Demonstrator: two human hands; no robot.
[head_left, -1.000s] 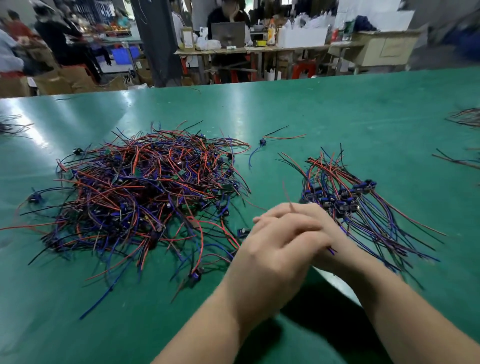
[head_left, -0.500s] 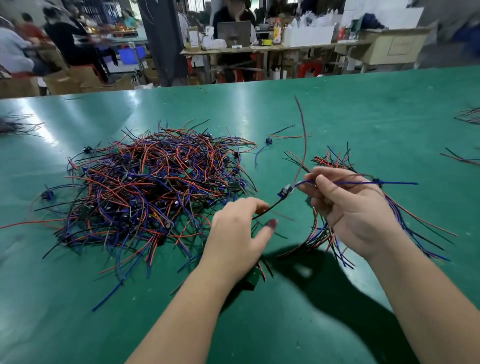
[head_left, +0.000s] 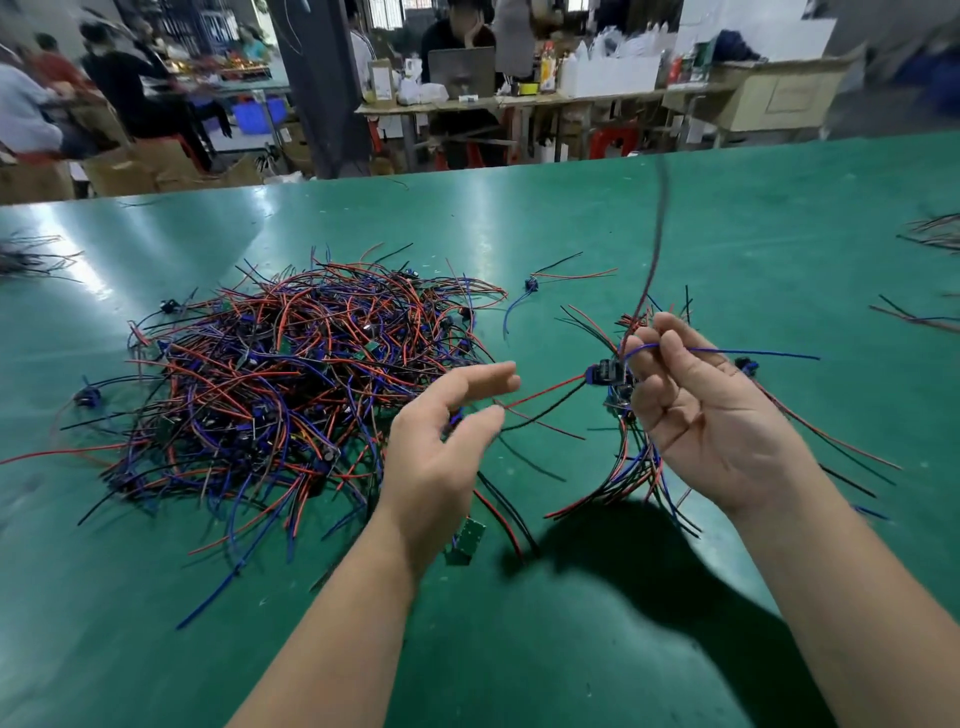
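A big tangle of red, blue and black wired parts (head_left: 291, 384) lies on the green table (head_left: 571, 649) at the left. A smaller sorted bundle (head_left: 631, 467) lies under my right hand (head_left: 711, 415). That hand is raised and pinches one wired part (head_left: 605, 373) by its blue wire, its small black component just left of the fingers. A red and a black lead trail left from it toward my left hand (head_left: 441, 452), which hovers with fingers spread and relaxed, holding nothing.
A small green circuit board (head_left: 466, 540) lies by my left wrist. One stray wired part (head_left: 531, 285) sits behind the hands. More wire bundles lie at the far right edge (head_left: 935, 234) and far left (head_left: 26, 257). People and cluttered benches fill the background.
My hands were together over the table, then separated. The right hand lifted a wired part; the left hand let go of its leads and opened.
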